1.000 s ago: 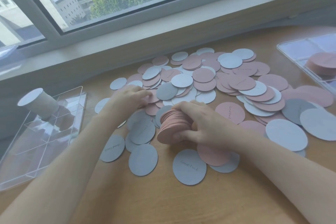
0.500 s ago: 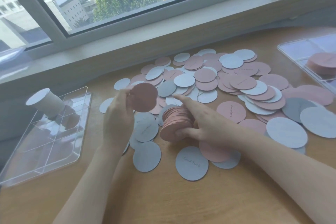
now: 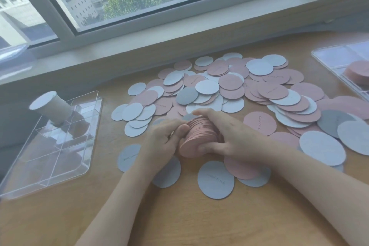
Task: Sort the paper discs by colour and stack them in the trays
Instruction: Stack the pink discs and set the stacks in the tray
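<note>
Both hands are wrapped around a fat stack of pink discs (image 3: 199, 138) held on edge over the table (image 3: 179, 215). The right hand (image 3: 229, 136) curls over the top and far side with its thumb under the near edge, and the left hand (image 3: 163, 142) presses in from the other side, thumb against the stack's face.

The step in hand looks like squaring up the pink pile. My take: keep the pressure even from both sides and tap the edges down on the wood so the discs line up — thin paper likes to fan out or squirt sideways if you squeeze too hard in the middle.

Plenty left to sort: a big loose spread of pink and grey-blue discs (image 3: 229, 90) lies just behind the hands, with a few greys right under the wrists.

The clear tray on the right (image 3: 327, 60) already has a pink pile in it, so I'd guess that's where this bundle goes — carry it two-handed. The divided clear tray on the left (image 3: 87, 156) holds a leaning whitish stack (image 3: 54, 108).
</note>
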`<act>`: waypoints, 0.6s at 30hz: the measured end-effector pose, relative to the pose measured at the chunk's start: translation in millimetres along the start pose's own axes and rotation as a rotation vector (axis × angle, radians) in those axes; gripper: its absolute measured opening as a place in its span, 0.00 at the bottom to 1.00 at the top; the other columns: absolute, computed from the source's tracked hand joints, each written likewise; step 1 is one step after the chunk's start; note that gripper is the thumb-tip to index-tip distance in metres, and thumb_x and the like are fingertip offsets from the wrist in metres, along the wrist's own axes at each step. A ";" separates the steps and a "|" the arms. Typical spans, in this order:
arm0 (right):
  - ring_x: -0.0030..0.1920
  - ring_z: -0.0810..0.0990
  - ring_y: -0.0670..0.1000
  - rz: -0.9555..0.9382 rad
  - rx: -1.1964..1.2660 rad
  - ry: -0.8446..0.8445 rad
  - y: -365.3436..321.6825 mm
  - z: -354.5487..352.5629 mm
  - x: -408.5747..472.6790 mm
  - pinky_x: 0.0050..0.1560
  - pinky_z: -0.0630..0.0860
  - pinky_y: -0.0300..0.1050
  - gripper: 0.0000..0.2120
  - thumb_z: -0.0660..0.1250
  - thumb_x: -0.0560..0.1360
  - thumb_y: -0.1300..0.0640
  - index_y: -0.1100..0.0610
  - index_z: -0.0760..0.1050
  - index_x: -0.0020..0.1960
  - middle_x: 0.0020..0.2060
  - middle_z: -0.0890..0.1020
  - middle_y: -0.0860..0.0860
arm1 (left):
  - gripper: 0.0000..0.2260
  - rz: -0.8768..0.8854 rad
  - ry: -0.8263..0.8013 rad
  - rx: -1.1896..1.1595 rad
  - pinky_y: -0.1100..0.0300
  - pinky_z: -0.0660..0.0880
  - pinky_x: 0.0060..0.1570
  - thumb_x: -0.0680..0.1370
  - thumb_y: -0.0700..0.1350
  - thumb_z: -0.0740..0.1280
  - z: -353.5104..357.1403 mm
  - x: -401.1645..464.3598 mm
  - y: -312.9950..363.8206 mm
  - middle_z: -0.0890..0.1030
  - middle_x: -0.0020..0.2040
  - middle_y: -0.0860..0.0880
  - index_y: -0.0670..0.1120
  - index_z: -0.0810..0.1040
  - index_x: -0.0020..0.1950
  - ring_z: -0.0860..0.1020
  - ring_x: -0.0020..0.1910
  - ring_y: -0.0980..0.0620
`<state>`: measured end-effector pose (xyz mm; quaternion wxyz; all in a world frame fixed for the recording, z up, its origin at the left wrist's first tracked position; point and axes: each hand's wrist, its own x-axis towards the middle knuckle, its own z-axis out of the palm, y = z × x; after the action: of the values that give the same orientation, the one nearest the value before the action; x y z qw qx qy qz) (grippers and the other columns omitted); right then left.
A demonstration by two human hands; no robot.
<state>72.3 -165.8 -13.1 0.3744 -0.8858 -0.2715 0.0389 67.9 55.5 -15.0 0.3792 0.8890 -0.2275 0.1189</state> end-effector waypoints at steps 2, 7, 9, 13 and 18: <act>0.57 0.68 0.40 0.000 -0.021 0.004 -0.1 -1.0 0.7 0.60 0.66 0.40 0.32 0.72 0.71 0.39 0.40 0.63 0.70 0.54 0.72 0.42 | 0.13 0.002 -0.005 0.039 0.62 0.71 0.52 0.84 0.51 0.60 -2.8 1.8 -6.5 0.81 0.48 0.61 0.54 0.84 0.48 0.77 0.52 0.55; 0.55 0.67 0.37 0.018 -0.017 -0.021 0.0 -1.4 2.4 0.55 0.64 0.37 0.29 0.72 0.71 0.39 0.42 0.65 0.68 0.52 0.70 0.39 | 0.11 -0.069 0.074 0.425 0.56 0.71 0.52 0.81 0.41 0.64 -16.0 22.0 -42.7 0.79 0.58 0.53 0.47 0.81 0.61 0.74 0.55 0.48; 0.56 0.67 0.40 0.020 -0.014 -0.023 0.4 -1.5 2.2 0.57 0.65 0.38 0.30 0.72 0.71 0.38 0.42 0.64 0.68 0.54 0.72 0.41 | 0.13 -0.118 0.020 0.547 0.54 0.70 0.54 0.80 0.39 0.67 -20.2 33.1 -54.1 0.79 0.61 0.50 0.45 0.79 0.64 0.74 0.56 0.43; 0.59 0.68 0.42 0.025 -0.011 -0.027 2.6 -1.2 1.6 0.61 0.66 0.40 0.30 0.71 0.72 0.38 0.42 0.64 0.68 0.56 0.72 0.42 | 0.18 -0.209 -0.008 0.593 0.51 0.67 0.64 0.79 0.45 0.70 -32.7 53.1 -65.1 0.75 0.69 0.48 0.45 0.76 0.69 0.72 0.66 0.42; 0.60 0.68 0.42 0.021 -0.003 -0.035 3.8 -1.2 2.3 0.62 0.66 0.40 0.29 0.72 0.71 0.37 0.40 0.64 0.68 0.56 0.72 0.40 | 0.33 -0.497 -0.173 0.545 0.51 0.63 0.71 0.76 0.61 0.70 -48.1 72.0 -76.6 0.66 0.77 0.49 0.48 0.68 0.76 0.64 0.75 0.46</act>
<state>76.3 -167.5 -14.5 0.3678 -0.8883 -0.2688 0.0581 166.4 114.6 -1.9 0.1256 0.9921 0.0037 0.0040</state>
